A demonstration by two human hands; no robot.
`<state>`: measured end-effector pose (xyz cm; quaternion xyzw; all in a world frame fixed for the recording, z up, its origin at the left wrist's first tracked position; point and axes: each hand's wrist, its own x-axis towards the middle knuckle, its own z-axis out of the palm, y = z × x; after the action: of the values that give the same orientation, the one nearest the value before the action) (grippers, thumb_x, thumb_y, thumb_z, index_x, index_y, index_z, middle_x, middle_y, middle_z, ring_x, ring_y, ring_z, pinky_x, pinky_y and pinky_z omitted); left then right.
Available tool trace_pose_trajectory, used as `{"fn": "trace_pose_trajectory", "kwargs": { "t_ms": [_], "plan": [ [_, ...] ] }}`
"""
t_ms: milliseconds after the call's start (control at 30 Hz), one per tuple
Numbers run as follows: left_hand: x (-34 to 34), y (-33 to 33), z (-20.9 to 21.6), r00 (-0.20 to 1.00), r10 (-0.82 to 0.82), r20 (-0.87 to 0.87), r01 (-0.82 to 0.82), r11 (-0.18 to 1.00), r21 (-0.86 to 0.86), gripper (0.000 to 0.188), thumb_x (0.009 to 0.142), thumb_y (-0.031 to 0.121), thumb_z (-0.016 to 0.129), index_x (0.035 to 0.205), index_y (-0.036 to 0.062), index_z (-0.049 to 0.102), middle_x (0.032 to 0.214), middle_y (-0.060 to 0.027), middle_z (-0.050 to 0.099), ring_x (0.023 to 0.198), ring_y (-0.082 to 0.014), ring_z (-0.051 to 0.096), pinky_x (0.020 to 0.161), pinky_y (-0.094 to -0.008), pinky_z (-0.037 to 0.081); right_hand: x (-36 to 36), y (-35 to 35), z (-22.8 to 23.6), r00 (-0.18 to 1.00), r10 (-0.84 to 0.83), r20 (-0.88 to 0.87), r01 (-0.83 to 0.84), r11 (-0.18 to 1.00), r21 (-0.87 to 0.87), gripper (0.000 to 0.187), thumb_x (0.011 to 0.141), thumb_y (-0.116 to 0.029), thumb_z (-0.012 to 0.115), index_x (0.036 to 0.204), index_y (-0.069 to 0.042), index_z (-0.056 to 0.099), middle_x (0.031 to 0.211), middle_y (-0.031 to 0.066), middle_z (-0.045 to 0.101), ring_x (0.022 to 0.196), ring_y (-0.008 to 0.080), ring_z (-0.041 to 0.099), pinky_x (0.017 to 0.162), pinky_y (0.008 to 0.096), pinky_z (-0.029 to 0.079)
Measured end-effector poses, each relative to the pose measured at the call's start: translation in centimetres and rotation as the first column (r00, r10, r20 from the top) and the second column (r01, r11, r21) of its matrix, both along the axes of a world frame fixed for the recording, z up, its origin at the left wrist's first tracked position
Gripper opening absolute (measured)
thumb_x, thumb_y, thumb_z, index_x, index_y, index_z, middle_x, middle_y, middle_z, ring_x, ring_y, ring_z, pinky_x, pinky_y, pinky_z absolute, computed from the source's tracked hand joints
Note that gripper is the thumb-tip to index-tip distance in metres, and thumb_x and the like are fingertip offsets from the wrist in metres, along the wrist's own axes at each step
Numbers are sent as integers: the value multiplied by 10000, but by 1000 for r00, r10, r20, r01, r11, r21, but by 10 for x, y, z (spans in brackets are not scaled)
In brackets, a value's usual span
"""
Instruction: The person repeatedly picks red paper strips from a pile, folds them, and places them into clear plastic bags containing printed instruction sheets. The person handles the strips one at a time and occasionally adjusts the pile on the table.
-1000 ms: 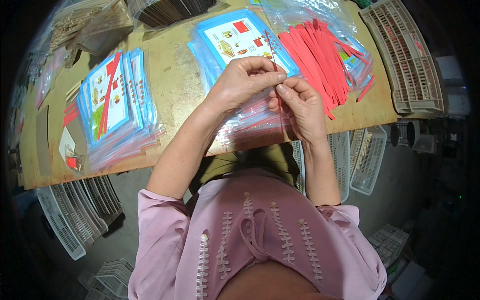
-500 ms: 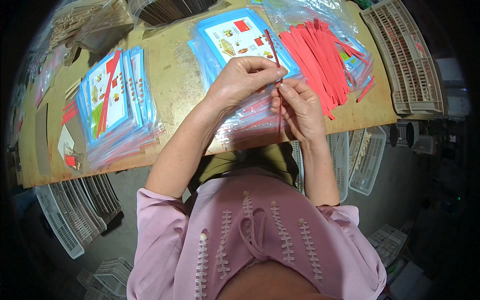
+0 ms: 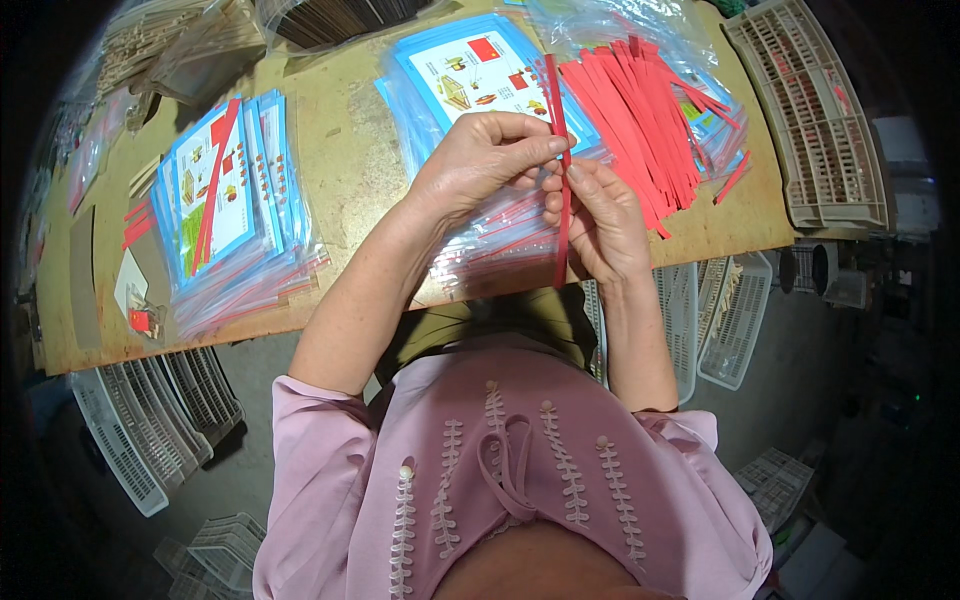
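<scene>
Both hands pinch red paper strips (image 3: pixel 562 225) that stand roughly upright between them, above the table's front edge. My left hand (image 3: pixel 487 160) is closed on their upper part; my right hand (image 3: pixel 600 210) grips just below it, fingers curled. How many strips are held is hard to make out. Beneath the hands lies a stack of clear plastic bags with blue-bordered printed cards (image 3: pixel 470 70). Right of it spreads a loose pile of red strips (image 3: pixel 640 130). On the left, a second stack of bagged cards (image 3: pixel 215 190) has red strips lying across its top.
A beige plastic crate (image 3: pixel 815 120) stands at the table's right end. Thin wooden sticks (image 3: pixel 150 40) and a bag of dark strips (image 3: pixel 340 18) lie at the back. White baskets (image 3: pixel 125 440) sit below the table's front edge. A small white card (image 3: pixel 130 285) lies at the left front.
The red strips in my hands have turned, showing a broader face and a second strip edge at the top. My hands have barely moved.
</scene>
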<state>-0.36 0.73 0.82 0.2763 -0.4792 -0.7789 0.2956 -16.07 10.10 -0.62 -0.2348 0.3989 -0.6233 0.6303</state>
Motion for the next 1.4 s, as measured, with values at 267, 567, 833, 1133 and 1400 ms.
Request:
{"fn": "trace_pose_trajectory", "kwargs": {
  "t_ms": [267,567,833,1133,1400],
  "plan": [
    [1,0,-1,999,21,33,-21,1000,19,153,924,133,659,977,-2,709,794,-25,673,624,-31,552,569,-153,457,1,3,4,1000,-19,-9,19,1000,18,186,961,-133,612,1056,25,639,934,131,697,725,147,660,668,287,575],
    [-3,2,-1,1000,25,-5,-25,1000,-18,117,887,151,718,906,38,696,726,31,618,601,-17,515,518,-159,382,2,3,-3,998,-31,-52,30,999,-10,150,948,-114,631,1031,11,625,898,111,685,712,142,658,661,279,581],
    [-1,0,-3,1000,2,4,-2,1000,-12,137,873,141,737,931,23,701,732,18,625,588,-22,500,516,-160,378,4,3,-4,997,-37,-72,36,999,-10,154,948,-117,632,1042,5,621,891,109,687,720,152,672,661,286,588],
    [-1,0,-4,1000,-9,-3,9,1000,17,146,875,140,737,948,17,706,746,14,633,596,-23,508,522,-160,392,1,5,-5,1000,-24,-8,24,1000,13,188,959,-148,618,1057,12,619,906,132,697,732,175,688,675,310,594],
    [-2,0,-5,1000,-1,14,1,1000,7,145,873,138,740,945,16,707,754,16,636,600,-21,514,520,-159,397,2,5,-3,998,-26,-55,27,1000,12,185,959,-139,616,1046,24,624,908,132,698,730,172,691,671,299,599]
  ]
}}
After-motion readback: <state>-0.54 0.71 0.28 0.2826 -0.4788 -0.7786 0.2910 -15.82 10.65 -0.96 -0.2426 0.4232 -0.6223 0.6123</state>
